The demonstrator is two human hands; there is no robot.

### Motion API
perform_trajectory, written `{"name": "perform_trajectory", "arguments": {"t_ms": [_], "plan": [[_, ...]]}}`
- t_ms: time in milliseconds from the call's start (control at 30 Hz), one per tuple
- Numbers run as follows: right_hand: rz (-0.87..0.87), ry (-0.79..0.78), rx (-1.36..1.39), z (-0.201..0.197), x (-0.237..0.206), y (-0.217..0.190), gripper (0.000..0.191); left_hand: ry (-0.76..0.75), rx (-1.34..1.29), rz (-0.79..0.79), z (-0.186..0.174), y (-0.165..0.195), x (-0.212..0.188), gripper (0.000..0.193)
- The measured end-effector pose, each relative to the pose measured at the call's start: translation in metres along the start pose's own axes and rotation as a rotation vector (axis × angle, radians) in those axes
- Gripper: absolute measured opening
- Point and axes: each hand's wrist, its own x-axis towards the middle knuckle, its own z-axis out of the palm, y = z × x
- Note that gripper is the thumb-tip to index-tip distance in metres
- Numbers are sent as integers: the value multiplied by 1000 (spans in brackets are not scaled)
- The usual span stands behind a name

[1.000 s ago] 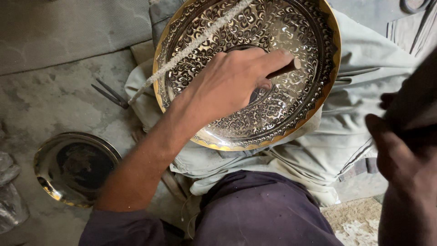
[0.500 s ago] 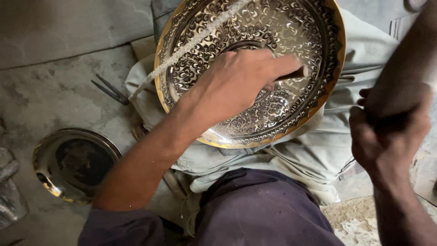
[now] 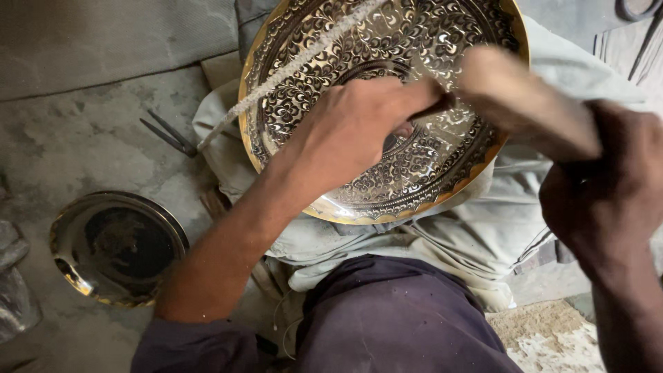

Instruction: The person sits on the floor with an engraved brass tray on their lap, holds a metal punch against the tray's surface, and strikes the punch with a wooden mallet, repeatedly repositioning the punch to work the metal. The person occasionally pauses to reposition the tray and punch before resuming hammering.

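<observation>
A large engraved brass plate with a floral pattern and golden rim lies tilted on a pale cloth over my lap. My left hand rests on the plate's middle, fingers closed around a thin dark chisel set against the metal. My right hand is at the right, gripping a wooden mallet whose blurred head hangs over the chisel's end. A white twisted cord crosses the plate's upper left part.
A smaller shallow metal dish sits on the concrete floor at the left. Dark metal tongs lie beside the cloth. A grey slab edge runs along the top left. Sandy ground shows at the bottom right.
My right hand has swung the mallet in from the right edge toward the chisel over the plate. The left hand has stayed put on the plate.
</observation>
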Motion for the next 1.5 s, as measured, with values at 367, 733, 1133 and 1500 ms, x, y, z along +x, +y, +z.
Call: {"name": "perform_trajectory", "arguments": {"t_ms": [367,733,1133,1500], "plan": [[-196,-54,-271,-16,32,-30,35,241,-93,-45,15,-12,-23,34],[-293,-149,-384,-35,55,-56,33,486,-105,-241,39,0,-50,25],[-397,-141,-151,-51,68,-81,61,811,-286,-509,77,8,-63,38],[-469,-192,-185,-67,94,-128,53,787,90,-362,101,-9,-83,7]]}}
